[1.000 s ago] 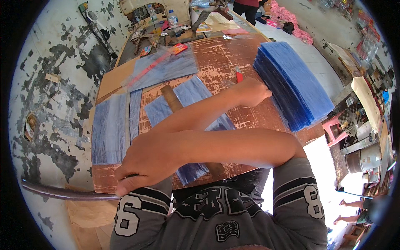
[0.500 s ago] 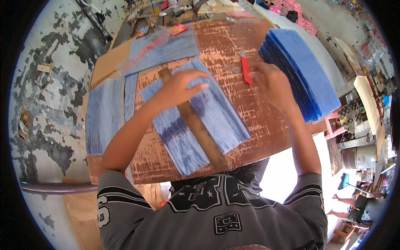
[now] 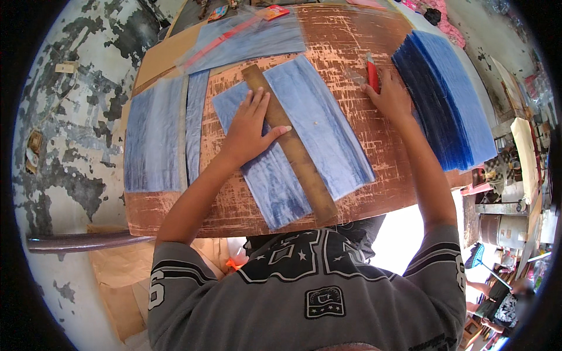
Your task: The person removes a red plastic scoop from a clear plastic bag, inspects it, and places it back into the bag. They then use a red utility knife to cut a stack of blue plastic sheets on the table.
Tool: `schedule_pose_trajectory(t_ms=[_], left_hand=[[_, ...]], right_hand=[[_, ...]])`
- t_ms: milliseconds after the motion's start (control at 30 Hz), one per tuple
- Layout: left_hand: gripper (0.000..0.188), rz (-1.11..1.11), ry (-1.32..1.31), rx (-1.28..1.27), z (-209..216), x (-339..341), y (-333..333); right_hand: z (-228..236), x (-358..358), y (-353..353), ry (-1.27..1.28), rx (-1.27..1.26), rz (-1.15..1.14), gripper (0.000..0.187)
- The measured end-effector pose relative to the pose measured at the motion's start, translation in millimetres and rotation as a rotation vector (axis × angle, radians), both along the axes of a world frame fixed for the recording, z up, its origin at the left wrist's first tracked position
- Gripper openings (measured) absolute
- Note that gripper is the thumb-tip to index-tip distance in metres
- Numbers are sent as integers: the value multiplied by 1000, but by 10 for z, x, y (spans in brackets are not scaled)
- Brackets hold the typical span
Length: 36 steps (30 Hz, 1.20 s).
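Observation:
My left hand [image 3: 249, 127] lies with fingers spread, its thumb and fingertips pressing on a flat brown ruler-like strip [image 3: 307, 173]. The strip lies lengthwise across a streaky blue sheet [image 3: 331, 131], which rests at a slant on the table. To the right, above the scored brown tabletop [image 3: 342, 44], my right hand [image 3: 393, 100] is closed around a red utility knife [image 3: 372, 75]. The knife's blade points away from me. Close beyond that hand stands a thick stack of blue sheets [image 3: 453, 108].
More blue sheets [image 3: 153, 137] lie at the left, beside a narrow blue strip [image 3: 196, 123]. Farther back, another blue sheet [image 3: 246, 44] has clear plastic and a red packet [image 3: 275, 11] on it. A person [image 3: 500, 304] is at the far lower right.
My left hand has come down flat onto the brown strip. My right hand has taken hold of the red knife, which lay on the table, and lifted it. The view has shifted slightly.

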<state>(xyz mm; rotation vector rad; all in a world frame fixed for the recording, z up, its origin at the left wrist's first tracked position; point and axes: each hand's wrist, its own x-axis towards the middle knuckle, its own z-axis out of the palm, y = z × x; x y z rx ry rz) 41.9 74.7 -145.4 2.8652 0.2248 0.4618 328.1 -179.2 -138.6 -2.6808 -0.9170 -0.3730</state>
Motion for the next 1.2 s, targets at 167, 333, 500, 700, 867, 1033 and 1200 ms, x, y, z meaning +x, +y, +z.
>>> schedule_pose_trajectory(t_ms=[167, 333, 500, 700, 867, 1033, 1200], left_hand=[[88, 1, -17, 36, -122, -38, 1], [88, -2, -45, 64, -221, -11, -15], [83, -2, -55, 84, -222, -20, -11], [80, -22, -74, 53, -224, 2, -22], [80, -30, -56, 73, -231, 25, -7], [84, -43, -49, 62, -243, 39, 3], [84, -46, -40, 61, -253, 31, 24]], right_hand=[[-71, 182, 83, 179, -33, -64, 65], [-170, 114, -359, 483, 585, 142, 51], [309, -950, -789, 963, 921, 183, 43], [254, -2079, -1195, 1127, 988, -25, 33], [39, -2627, -1153, 1006, 552, -75, 22], [40, -2673, -960, 944, 482, -58, 26], [46, -2667, -941, 941, 383, -14, 31]])
